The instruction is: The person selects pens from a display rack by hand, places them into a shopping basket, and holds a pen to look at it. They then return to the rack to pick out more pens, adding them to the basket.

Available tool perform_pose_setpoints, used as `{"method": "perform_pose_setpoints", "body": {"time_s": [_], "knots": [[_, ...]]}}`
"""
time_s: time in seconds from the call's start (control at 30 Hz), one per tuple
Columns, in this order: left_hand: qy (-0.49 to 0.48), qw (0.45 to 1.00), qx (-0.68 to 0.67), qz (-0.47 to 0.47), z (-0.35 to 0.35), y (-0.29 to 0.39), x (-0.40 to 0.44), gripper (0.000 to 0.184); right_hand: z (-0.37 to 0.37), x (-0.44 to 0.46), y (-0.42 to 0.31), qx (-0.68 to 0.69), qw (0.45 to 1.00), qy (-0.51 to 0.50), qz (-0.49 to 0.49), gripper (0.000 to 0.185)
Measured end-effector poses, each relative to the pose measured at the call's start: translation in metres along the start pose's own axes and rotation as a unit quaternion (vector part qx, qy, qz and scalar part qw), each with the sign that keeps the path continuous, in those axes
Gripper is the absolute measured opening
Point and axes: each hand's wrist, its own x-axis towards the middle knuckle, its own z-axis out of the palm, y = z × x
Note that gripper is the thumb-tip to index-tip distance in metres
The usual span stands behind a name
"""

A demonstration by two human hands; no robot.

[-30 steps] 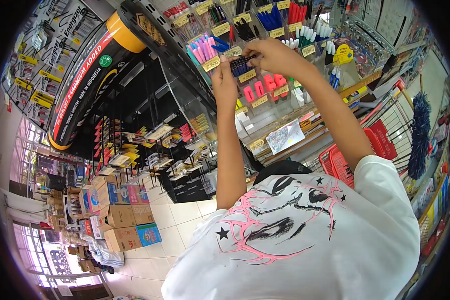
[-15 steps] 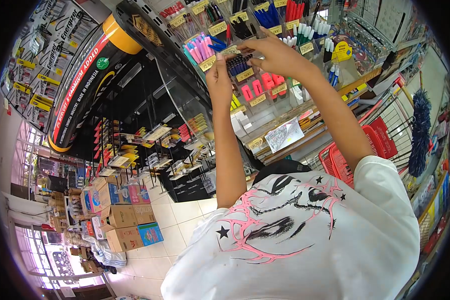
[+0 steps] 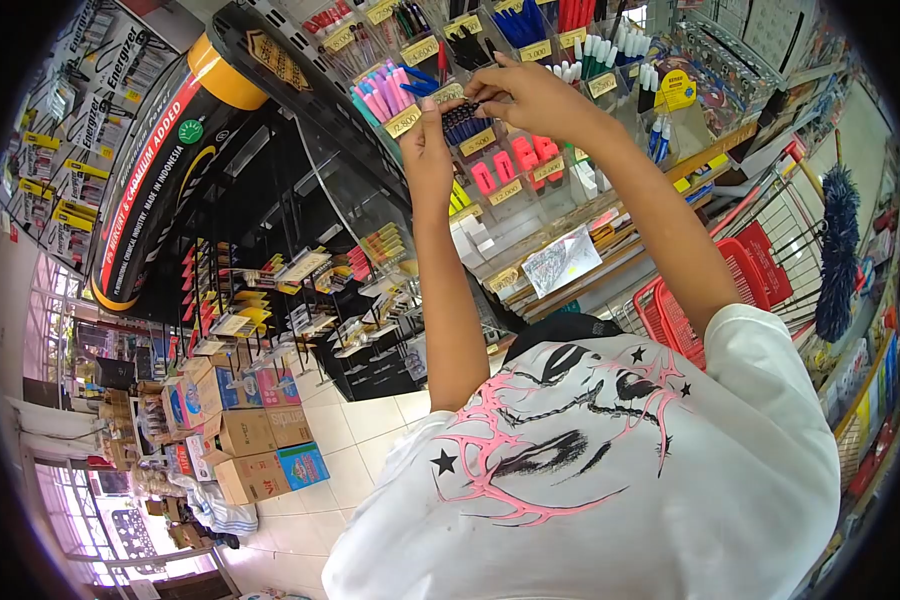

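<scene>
Several dark-capped pens (image 3: 462, 122) stand close together in a clear compartment of the pen display. At their left side is my left hand (image 3: 427, 145), upright, its fingers close against the compartment's edge. My right hand (image 3: 515, 95) reaches in from the right, thumb and fingertips bent together at the pen caps. Whether either hand grips a pen is too small to tell. Pink and purple pens (image 3: 382, 95) fill the compartment to the left. Below the dark pens are pink highlighters (image 3: 515, 165), behind a price label (image 3: 477, 141).
A large battery-shaped stand (image 3: 160, 180) and hooks of hanging goods (image 3: 240, 300) are on the left. Cardboard boxes (image 3: 255, 430) are stacked on the floor. Red baskets (image 3: 715, 300) rest in a cart at the right, beside a blue duster (image 3: 838, 250).
Both hands and the display have shifted slightly left in view. The hands stay around the same dark pens, with small changes in the right fingers.
</scene>
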Motion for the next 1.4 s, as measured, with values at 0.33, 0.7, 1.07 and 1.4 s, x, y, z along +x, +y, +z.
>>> {"method": "perform_pose_setpoints", "body": {"time_s": [0.33, 0.7, 1.07, 1.4], "knots": [[0.001, 1.0, 0.024, -0.011, -0.001, 0.005, -0.003, 0.051, -0.003, 0.002, 0.001, 0.003, 0.999, -0.033, 0.007, 0.019], [0.0, 1.0, 0.005, -0.021, -0.001, 0.007, -0.004, 0.047, -0.008, 0.007, 0.004, 0.053, 0.996, -0.059, 0.032, 0.017], [0.001, 1.0, -0.001, -0.015, -0.001, 0.007, -0.004, 0.044, -0.011, 0.007, -0.002, 0.051, 0.996, -0.063, 0.038, 0.027], [-0.003, 1.0, -0.009, 0.001, -0.003, 0.0, -0.003, 0.044, -0.007, 0.013, 0.004, 0.119, 0.987, -0.081, 0.073, 0.025]]}}
